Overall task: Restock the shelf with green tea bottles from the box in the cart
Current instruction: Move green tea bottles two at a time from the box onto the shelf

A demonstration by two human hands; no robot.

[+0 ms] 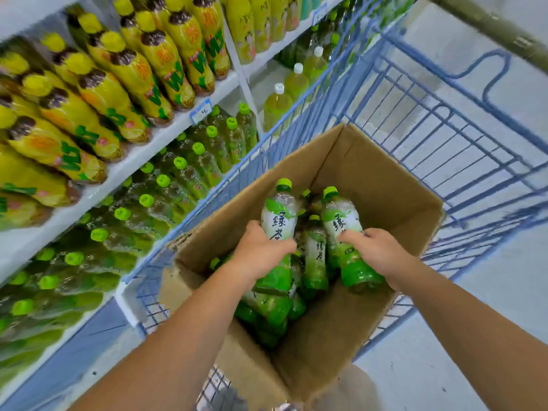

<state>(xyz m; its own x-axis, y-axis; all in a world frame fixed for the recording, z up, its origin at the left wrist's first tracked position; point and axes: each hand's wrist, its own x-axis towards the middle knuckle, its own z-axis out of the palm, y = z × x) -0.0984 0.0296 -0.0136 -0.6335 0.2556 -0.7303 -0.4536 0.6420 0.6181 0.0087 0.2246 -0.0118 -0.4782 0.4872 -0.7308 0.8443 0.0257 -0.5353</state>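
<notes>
1. Two bare arms reach out from the bottom of the view and go down into a brown box (379,185).
2. The left hand (261,247) has its fingers curled tight round the middle of the left bottle (278,212) of green tea.
3. The right hand (376,250) has its fingers curled tight round the middle of the right bottle (357,271) of green tea.
4. The two hands are apart, each holding its own bottle.
5. Both held bottles are tilted, with their green caps pointing away from the person and sticking up higher than the rest.
6. More loose bottles (315,256) of green tea lie in the box, between the two hands and under them.
7. The box is open at the top, and its far side is bare.
8. The box sits inside a blue wire cart (444,129).
9. The cart stands on a pale floor (474,366), just beside a white shelf (139,164) on the left.
10. On the low part of the shelf stand rows of shelf bottles (189,173) with bright green caps.
11. One level up stand rows of yellow bottles (133,69) with yellow caps.
12. A small blue and white price tag (201,111) is stuck on the shelf edge under the yellow bottles.
13. Farther along, past the cart's side, stand big bottles (277,105) with white caps.
</notes>
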